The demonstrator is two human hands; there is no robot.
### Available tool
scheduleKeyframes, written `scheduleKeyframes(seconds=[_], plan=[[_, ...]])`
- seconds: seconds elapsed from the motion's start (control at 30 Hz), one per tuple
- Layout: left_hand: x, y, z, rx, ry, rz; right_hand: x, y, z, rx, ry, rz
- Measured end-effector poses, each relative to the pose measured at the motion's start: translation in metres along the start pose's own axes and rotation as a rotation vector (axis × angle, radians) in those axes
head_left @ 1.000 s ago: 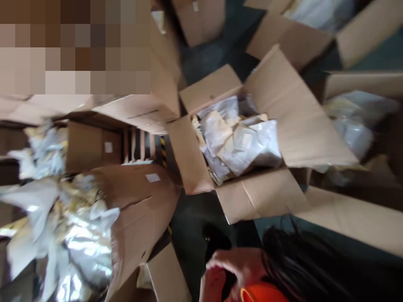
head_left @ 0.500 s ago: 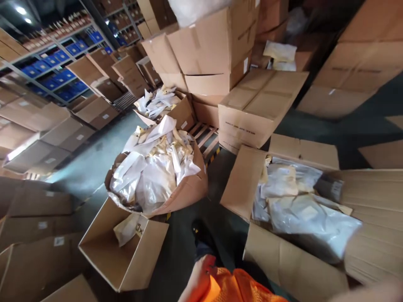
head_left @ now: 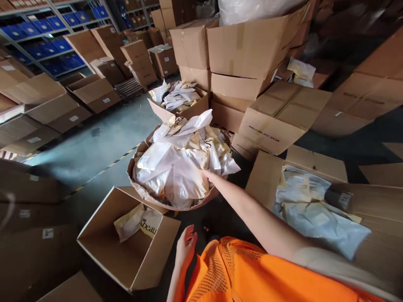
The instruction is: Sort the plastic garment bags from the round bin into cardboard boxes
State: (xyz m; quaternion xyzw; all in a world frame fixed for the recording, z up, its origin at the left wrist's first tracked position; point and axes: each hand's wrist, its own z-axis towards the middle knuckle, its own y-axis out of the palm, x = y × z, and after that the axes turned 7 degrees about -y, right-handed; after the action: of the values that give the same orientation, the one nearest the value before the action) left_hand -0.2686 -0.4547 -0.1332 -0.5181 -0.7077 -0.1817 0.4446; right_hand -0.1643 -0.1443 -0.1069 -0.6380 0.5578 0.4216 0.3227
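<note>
My right hand [head_left: 207,174] reaches to the near right side of a bulging carton [head_left: 204,200] heaped with plastic bags. Its thumb lies on a clear and white plastic bag [head_left: 185,178], and the fingers look closed on that bag's edge, though they are partly hidden. My left hand [head_left: 187,245] hangs low in front of the orange vest, loosely curled, with the fingers apart from the thumb and nothing in it. Left of that hand stands an open carton [head_left: 107,251], holding a pale bag with black lettering [head_left: 138,222].
At right, an open carton [head_left: 264,178] holds more plastic bags [head_left: 324,218]. Behind the heap stands another filled carton [head_left: 192,110]. Large stacked boxes [head_left: 239,50] rise at the back. Striped floor tape [head_left: 103,171] runs at left, near more boxes [head_left: 59,100].
My right arm has come into view and stretched forward to the heap of bags. My left hand is now visible at the bottom. The view has shifted, so the cartons sit further right.
</note>
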Motion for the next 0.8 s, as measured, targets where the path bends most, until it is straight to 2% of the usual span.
scheduleKeyframes(seconds=[0.1,0.17,0.27,0.33,0.43,0.53,0.63,0.8], plan=[[0.010,-0.026,0.013,-0.071,-0.070,-0.150,-0.008,0.010,-0.002,0.037,0.067,0.009],[0.021,-0.030,0.019,-0.186,-0.167,-0.279,-0.014,0.010,-0.018,0.022,0.034,0.062],[0.043,-0.015,0.027,-0.394,-0.337,-0.493,-0.019,0.009,-0.063,0.009,-0.053,0.166],[0.061,0.000,0.033,-0.451,-0.398,-0.667,-0.018,0.008,-0.100,0.028,-0.146,0.301],[0.087,0.017,0.039,-0.446,-0.277,-0.909,-0.013,0.005,-0.150,0.071,-0.321,0.497],[0.106,0.020,0.039,-0.452,-0.128,-0.999,-0.006,-0.001,-0.181,0.155,-0.434,0.458],[0.115,0.020,0.039,-0.402,-0.110,-0.987,0.000,-0.010,-0.193,0.214,-0.516,0.390],[0.120,0.033,0.035,-0.396,-0.106,-0.935,0.000,-0.031,-0.196,0.203,-0.592,0.385]])
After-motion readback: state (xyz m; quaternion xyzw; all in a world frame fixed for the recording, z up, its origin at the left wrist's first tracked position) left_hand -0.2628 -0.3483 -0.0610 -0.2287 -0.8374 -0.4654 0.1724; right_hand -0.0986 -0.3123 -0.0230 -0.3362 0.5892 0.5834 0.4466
